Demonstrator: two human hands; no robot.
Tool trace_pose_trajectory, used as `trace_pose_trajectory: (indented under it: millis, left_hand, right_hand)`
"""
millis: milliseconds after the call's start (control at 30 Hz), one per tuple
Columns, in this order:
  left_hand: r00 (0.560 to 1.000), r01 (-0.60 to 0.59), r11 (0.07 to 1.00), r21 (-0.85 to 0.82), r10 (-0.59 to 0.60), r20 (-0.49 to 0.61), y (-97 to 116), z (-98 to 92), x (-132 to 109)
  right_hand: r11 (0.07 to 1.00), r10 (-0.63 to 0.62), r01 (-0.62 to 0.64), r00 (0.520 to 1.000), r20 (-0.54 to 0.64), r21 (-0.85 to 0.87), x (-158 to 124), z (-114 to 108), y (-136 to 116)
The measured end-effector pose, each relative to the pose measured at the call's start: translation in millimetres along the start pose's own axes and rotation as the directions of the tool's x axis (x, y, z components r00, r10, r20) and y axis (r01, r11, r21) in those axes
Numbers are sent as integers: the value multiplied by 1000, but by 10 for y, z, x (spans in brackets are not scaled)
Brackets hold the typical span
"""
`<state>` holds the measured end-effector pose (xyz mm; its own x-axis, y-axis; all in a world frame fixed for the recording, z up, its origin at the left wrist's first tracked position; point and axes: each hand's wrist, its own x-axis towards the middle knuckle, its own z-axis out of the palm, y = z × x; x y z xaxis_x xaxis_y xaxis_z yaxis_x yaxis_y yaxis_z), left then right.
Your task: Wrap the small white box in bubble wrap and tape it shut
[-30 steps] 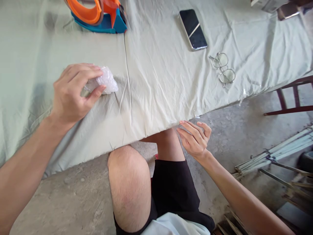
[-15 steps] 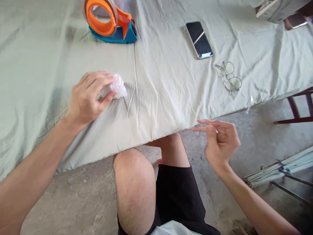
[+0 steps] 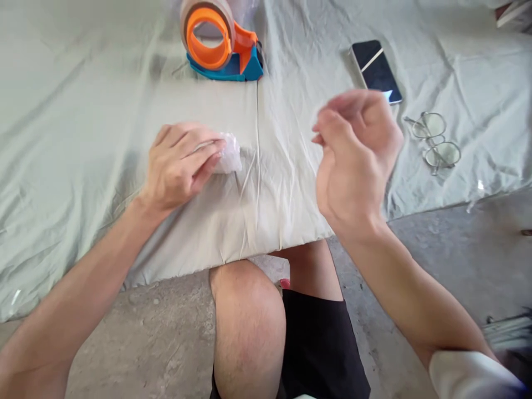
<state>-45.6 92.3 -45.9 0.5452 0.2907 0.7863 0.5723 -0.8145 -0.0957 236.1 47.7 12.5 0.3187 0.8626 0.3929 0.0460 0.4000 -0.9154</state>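
Note:
A small bundle of bubble wrap (image 3: 231,153) lies on the cloth-covered table. My left hand (image 3: 185,160) is closed around its left side, thumb in front and fingers on top, so part of the bundle is hidden. To the right, my right hand (image 3: 357,149) is raised over the table's near part, thumb and fingers pinched together and slightly blurred. Whatever may be between those fingertips is too small to make out. Beyond my left hand stands an orange and blue tape dispenser (image 3: 245,62) holding a roll of tape.
A phone (image 3: 376,69) lies past my right hand, partly covered by it. Thin-framed glasses (image 3: 443,154) rest on the cloth further right. The table edge runs just above my knees, over a concrete floor (image 3: 153,343). Part of a box-like object (image 3: 515,15) shows at the top right.
My right hand has risen from beside the table edge to above the cloth, its stretched fingers now curled in. My left hand stays on the bubble wrap. The view has swung left.

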Motion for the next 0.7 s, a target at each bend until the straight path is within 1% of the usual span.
trace_pose_trajectory:
  millis: [33,67,100,167,200,267,367,433,500,567,700]
  left_hand:
    - [998,48,999,-12,-47,30,26,-8,12]
    - [995,92,996,-19,-91,51,50,-12,18]
    - [990,126,992,-24,-125,61,72,-11,20]
    - [981,181,983,-28,-178,76,100,1,10]
    - [976,204,978,-35,-200,85,106,8,2]
    - [970,229,971,-64,-223,95,105,18,-12]
    - [984,171,978,-122,-165,61,95,17,-17]
    - [992,125,979,-160,-118,55,98,11,-13]
    - [991,120,978,-172,-107,82,111,5,-13]
    - [988,127,980,-152,-112,104,125,-1,-20]
    - [989,130,985,-112,-120,90,142,-9,-46]
  right_hand:
    - [998,9,-10,1000,19,59,131,174,29]
    - [995,44,-50,996,74,86,252,338,57]
    - [994,50,-61,992,114,90,359,489,84]
    - [998,1,-13,983,185,61,524,734,137]
    - [999,-41,34,976,215,39,579,822,165]
    - [992,-118,126,947,298,-7,638,922,227]
    - [974,-176,222,876,449,-53,640,927,338]
    - [964,-165,248,839,518,-95,615,889,407]
    - [944,-120,271,816,565,-190,587,853,460]
    - [904,-85,315,794,603,-288,562,826,500]
    - [799,-100,469,721,686,-376,526,777,546]
